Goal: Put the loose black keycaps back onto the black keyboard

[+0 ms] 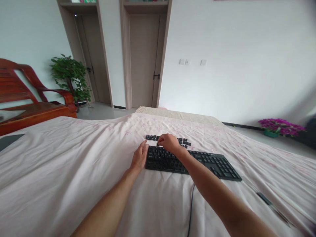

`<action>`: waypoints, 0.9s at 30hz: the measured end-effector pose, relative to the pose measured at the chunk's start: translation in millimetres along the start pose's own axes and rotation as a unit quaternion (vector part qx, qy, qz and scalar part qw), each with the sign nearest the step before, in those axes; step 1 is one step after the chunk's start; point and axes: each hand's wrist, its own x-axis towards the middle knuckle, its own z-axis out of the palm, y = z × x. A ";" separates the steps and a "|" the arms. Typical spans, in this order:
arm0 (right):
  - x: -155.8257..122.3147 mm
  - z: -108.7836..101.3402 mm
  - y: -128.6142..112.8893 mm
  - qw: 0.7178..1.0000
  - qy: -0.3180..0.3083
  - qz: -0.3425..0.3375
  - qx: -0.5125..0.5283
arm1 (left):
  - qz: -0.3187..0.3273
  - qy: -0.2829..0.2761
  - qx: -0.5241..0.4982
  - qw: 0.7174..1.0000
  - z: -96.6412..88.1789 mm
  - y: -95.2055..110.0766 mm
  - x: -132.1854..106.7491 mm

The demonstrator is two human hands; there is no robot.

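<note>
A black keyboard point(209, 161) lies on the cloth in front of me, with part of its left half bare of keycaps. Beyond its far edge, loose black keycaps point(186, 143) are laid out in rows. My left hand point(140, 156) rests against the keyboard's left end, fingers stretched forward and the thumb at the corner. Over the loose rows, my right hand point(170, 143) has thumb and fingers pinched together. A small dark keycap point(158, 144) shows at those fingertips; the fingers partly hide it. My right forearm covers the middle of the keyboard.
A pale flowered cloth point(74, 184) covers the surface. The keyboard's cable point(191, 209) runs toward me. Tweezers with a dark grip point(265, 198) lie at the right. A dark flat object point(10, 141) lies at the left edge, near a wooden bench point(37, 113).
</note>
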 end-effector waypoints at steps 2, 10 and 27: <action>-11.7 -1.2 0.3 0.998 -0.022 -0.007 0.066 | -0.003 -0.001 0.009 1.000 0.4 -1.4 0.2; -39.5 9.3 -12.7 0.996 -0.028 -0.064 0.051 | 0.007 -0.006 0.022 1.000 -0.3 -2.2 -0.3; -55.2 11.7 -7.5 0.995 0.011 -0.080 0.058 | 0.009 -0.006 0.020 1.000 -2.2 1.6 -1.4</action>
